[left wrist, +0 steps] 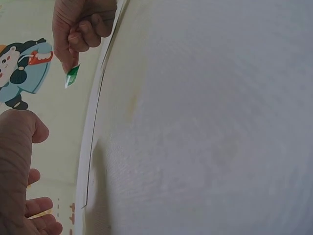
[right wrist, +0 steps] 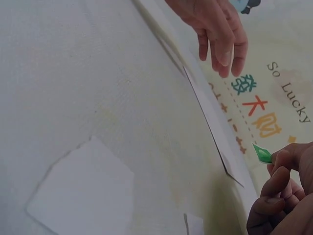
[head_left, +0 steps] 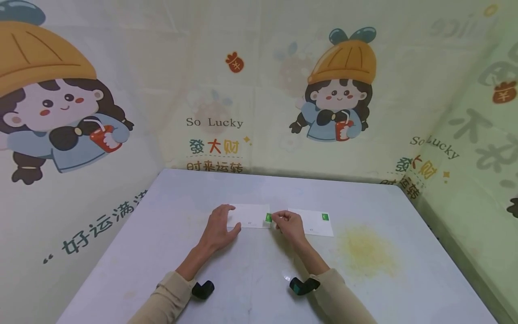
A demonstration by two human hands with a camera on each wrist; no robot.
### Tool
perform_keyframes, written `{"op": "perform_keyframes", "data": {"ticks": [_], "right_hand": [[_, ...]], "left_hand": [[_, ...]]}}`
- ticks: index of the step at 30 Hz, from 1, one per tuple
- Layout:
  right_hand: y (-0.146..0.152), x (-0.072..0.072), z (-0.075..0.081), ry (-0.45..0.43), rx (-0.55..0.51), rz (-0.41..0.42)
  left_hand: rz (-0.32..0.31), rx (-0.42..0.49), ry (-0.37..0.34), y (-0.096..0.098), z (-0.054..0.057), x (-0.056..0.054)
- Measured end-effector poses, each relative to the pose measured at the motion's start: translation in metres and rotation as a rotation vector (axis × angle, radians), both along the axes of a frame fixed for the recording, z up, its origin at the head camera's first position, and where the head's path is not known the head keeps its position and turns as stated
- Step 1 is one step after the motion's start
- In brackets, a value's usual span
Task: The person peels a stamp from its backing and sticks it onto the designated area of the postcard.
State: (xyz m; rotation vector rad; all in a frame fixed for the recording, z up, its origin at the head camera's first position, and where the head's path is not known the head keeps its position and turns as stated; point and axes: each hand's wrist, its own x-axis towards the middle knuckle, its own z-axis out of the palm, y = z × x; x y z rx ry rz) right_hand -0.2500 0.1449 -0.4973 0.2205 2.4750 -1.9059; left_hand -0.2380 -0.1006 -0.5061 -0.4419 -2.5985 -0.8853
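My right hand (head_left: 289,225) pinches a small green stamp (head_left: 269,218) between thumb and fingertips, over the right end of a white envelope (head_left: 247,216). In the right wrist view the stamp (right wrist: 264,154) looks bent and held above the table. At that envelope's left end is my left hand (head_left: 217,229), fingers loosely spread and holding nothing. To the right lies a second white envelope (head_left: 315,225), partly covered by the right hand, with another green stamp (head_left: 325,217) at its upper right corner.
The envelopes lie on a white table (head_left: 243,279) with a yellowish stain (head_left: 366,249) to the right. A piece of white paper (right wrist: 88,191) shows in the right wrist view. A printed cloth (head_left: 267,99) hangs behind the table and at its sides.
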Motion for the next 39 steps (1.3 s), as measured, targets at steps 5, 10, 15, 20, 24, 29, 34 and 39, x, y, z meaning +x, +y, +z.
{"op": "perform_keyframes", "data": {"ticks": [5,10,15,20,24,29,34,39], "right_hand": [[0.0,-0.004,0.001,0.017,0.007,-0.007],[-0.001,-0.009,0.002,0.019,0.034,-0.019],[-0.004,-0.015,0.002,0.013,0.043,-0.012],[-0.006,-0.021,0.002,-0.003,0.049,-0.012],[-0.007,-0.024,0.002,-0.009,0.055,-0.012],[-0.008,-0.028,0.002,-0.003,0.057,-0.011],[-0.009,-0.033,0.0,0.005,0.061,-0.012],[-0.01,-0.038,-0.001,-0.005,0.07,-0.015]], "left_hand": [[0.0,-0.015,-0.029,0.0,-0.001,-0.002],[0.007,-0.036,-0.052,-0.002,-0.004,-0.005],[0.022,-0.035,-0.069,-0.004,-0.004,-0.008],[0.023,-0.041,-0.081,-0.004,-0.004,-0.01],[0.012,-0.028,-0.107,-0.005,-0.003,-0.011],[0.001,-0.043,-0.146,-0.007,-0.001,-0.013],[0.004,-0.056,-0.254,-0.007,0.001,-0.015],[0.013,-0.055,-0.309,-0.006,0.001,-0.016]]}}
